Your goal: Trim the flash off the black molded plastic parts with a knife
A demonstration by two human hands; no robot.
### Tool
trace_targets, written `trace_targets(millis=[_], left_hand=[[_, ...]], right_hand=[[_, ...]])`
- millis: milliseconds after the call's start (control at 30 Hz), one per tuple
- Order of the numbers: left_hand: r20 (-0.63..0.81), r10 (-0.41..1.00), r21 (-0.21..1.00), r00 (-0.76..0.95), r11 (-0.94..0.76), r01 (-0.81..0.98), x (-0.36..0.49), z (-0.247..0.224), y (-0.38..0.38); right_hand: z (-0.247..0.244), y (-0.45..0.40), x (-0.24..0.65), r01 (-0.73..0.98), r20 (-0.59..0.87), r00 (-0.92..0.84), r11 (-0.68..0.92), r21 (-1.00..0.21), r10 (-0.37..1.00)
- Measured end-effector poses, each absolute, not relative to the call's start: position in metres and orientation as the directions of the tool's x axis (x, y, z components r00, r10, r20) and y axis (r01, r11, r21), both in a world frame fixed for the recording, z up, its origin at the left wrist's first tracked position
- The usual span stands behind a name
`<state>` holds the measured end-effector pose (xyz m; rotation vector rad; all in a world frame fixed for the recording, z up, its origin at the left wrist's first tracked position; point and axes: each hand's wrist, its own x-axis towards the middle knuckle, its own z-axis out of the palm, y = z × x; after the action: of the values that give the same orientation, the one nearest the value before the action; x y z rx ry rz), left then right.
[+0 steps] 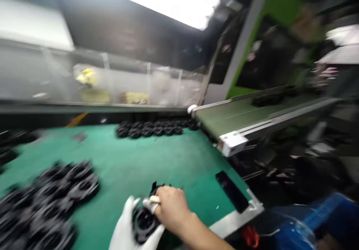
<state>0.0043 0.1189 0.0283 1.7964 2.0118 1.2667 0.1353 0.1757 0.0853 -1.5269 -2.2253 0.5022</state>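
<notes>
My left hand (125, 225), in a white glove, is closed round a black ring-shaped plastic part (145, 220) near the bottom middle of the head view. My right hand (174, 207) is bare and closed at the part's upper right edge. Between its fingers shows the pale end of a small slim tool (155, 199); blur and the fingers hide its kind. To the left lies a heap of similar black parts (53, 201) on the green table (117, 160).
Rows of black round parts (151, 128) stand along the table's back edge. A black phone (232, 192) lies at the right edge. A conveyor belt (238, 115) runs off to the right, above a blue bin (311, 220). A shelf (95, 106) crosses the back.
</notes>
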Motion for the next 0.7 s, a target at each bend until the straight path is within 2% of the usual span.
trace_targets(millis=[67,100,200,300,400,467,567,700], left_hand=[[0.319,0.895,0.665,-0.312,0.024,0.747,-0.005,0.009,0.076],[0.287,0.913,0.671,-0.289,0.024,0.741,-0.008,0.001,0.061],[0.291,0.91,0.654,-0.297,0.038,0.756,-0.012,-0.016,0.034],[0.274,0.905,0.68,-0.325,0.056,0.731,-0.009,-0.02,0.025],[0.231,0.914,0.745,-0.334,0.055,0.665,-0.008,-0.018,0.022],[0.201,0.919,0.774,-0.34,0.064,0.63,-0.01,-0.017,0.022],[0.183,0.922,0.779,-0.341,0.076,0.623,-0.013,-0.018,0.023],[0.186,0.929,0.766,-0.321,0.067,0.639,-0.011,-0.018,0.027]], right_hand=[[0.06,0.138,0.136,0.706,0.058,-0.35,0.304,-0.639,0.935],[0.05,0.128,0.143,0.66,0.036,-0.342,0.268,-0.702,0.939],[0.021,0.121,0.178,0.564,-0.043,-0.298,0.139,-0.814,0.954],[-0.006,0.119,0.215,0.533,-0.117,-0.214,0.015,-0.846,0.97],[-0.026,0.113,0.238,0.341,-0.252,-0.106,-0.203,-0.918,0.962],[-0.034,0.11,0.241,0.207,-0.353,-0.088,-0.329,-0.921,0.932],[-0.037,0.11,0.238,0.172,-0.423,-0.103,-0.402,-0.899,0.9],[-0.036,0.108,0.238,0.145,-0.428,-0.031,-0.42,-0.896,0.903]])
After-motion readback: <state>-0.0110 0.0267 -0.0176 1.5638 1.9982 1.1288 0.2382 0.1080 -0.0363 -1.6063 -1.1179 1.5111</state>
